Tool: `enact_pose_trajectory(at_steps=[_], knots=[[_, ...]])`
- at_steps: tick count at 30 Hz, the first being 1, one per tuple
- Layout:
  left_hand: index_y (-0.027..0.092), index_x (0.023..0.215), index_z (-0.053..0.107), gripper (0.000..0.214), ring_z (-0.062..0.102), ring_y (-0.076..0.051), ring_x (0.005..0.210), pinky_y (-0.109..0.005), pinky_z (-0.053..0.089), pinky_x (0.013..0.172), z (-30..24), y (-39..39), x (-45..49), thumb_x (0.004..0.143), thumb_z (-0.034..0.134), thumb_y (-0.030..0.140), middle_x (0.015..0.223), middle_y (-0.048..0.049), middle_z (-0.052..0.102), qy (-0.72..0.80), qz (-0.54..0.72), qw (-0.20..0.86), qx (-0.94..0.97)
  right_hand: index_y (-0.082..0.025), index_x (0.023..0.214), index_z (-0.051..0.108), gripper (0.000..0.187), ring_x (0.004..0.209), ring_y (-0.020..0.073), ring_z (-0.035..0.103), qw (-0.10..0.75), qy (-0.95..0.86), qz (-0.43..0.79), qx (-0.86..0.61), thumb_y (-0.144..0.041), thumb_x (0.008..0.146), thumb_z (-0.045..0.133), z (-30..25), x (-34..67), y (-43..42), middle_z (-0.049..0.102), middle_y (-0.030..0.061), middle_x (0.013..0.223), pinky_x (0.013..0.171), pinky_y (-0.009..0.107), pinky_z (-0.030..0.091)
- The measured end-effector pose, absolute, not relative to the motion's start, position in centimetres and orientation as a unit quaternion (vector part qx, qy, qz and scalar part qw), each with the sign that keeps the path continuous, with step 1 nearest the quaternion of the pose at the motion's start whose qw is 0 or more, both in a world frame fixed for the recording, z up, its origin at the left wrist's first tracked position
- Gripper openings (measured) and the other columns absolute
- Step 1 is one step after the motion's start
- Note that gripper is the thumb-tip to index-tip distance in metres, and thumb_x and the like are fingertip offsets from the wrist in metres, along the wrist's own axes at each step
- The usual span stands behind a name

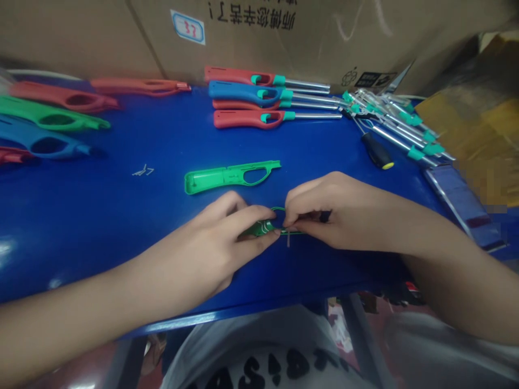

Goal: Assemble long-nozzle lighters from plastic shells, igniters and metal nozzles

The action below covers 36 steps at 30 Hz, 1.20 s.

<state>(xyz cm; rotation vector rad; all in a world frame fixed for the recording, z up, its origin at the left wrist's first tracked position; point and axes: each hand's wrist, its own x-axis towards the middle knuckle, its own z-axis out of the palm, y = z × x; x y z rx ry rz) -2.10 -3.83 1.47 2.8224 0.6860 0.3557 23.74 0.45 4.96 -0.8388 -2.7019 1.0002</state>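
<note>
Both my hands meet near the front edge of the blue table (pixel 121 216). My left hand (pixel 219 237) presses down on a green lighter shell half (pixel 259 228), fingers closed over it. My right hand (pixel 324 213) pinches a small part at the same green shell, fingertips together; the part itself is too small to make out. A thin wire sticks out below the fingers. A second green shell half (pixel 227 177) lies open just behind my hands, untouched.
Several finished lighters (pixel 259 100) in red and blue lie at the back centre. Several metal tubes with teal collars (pixel 397 121) and a black-handled screwdriver (pixel 377 151) lie at the right. Empty coloured shells (pixel 52 116) lie at the left. Cardboard boxes (pixel 263 32) stand behind. Small metal bits (pixel 142 171) lie loose.
</note>
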Motion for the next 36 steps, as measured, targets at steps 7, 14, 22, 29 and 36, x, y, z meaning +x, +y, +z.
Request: enact_pose_trajectory(at_steps=[7,14,22,29,36], knots=[[0.018,0.143,0.061,0.061,0.049,-0.03,0.108,-0.045,0.057,0.088,1.4,-3.9,-2.2,0.085,0.055,0.001,0.14,-0.0141,0.056,0.235,0.115,0.109,0.959,-0.019,0.081,0.068,0.021,0.079,0.0139,0.064,0.052,-0.905,0.303,-0.294,-0.002,0.088,0.058,5.3,23.3,-0.1,0.068,-0.0002,0.083,0.072,0.026,0.044],[0.018,0.144,0.059,0.062,0.048,-0.031,0.113,-0.046,0.055,0.093,1.4,-3.9,-2.3,0.085,0.054,0.0,0.143,-0.0141,0.055,0.24,0.117,0.098,0.959,-0.02,0.083,0.068,0.021,0.081,0.0133,0.064,0.08,-0.897,0.321,-0.293,-0.002,0.088,0.058,5.1,23.7,0.2,0.07,-0.0005,0.086,0.072,0.025,0.045],[0.016,0.143,0.06,0.058,0.05,-0.032,0.111,-0.05,0.054,0.095,1.4,-4.2,-2.7,0.086,0.056,0.004,0.142,-0.0162,0.056,0.258,0.13,0.1,0.952,-0.02,0.089,0.068,0.016,0.07,0.0095,0.057,0.094,-0.884,0.328,-0.319,-0.005,0.084,0.063,5.1,24.4,0.8,0.067,-0.002,0.087,0.065,0.023,0.043],[0.012,0.137,0.064,0.052,0.053,-0.031,0.113,-0.049,0.056,0.096,1.5,-4.4,-2.9,0.088,0.055,0.001,0.14,-0.016,0.058,0.256,0.153,0.096,0.95,-0.019,0.093,0.069,0.018,0.064,0.0087,0.053,0.092,-0.884,0.323,-0.325,-0.005,0.084,0.063,5.0,24.6,1.0,0.067,-0.0014,0.086,0.06,0.023,0.041],[0.014,0.133,0.067,0.042,0.057,-0.031,0.113,-0.049,0.057,0.096,1.2,-3.7,-2.9,0.095,0.053,0.006,0.14,-0.0158,0.061,0.257,0.173,0.083,0.947,-0.018,0.095,0.07,0.016,0.066,0.0089,0.053,0.095,-0.892,0.307,-0.319,-0.007,0.086,0.063,5.1,24.7,1.1,0.067,-0.0006,0.088,0.061,0.023,0.041]])
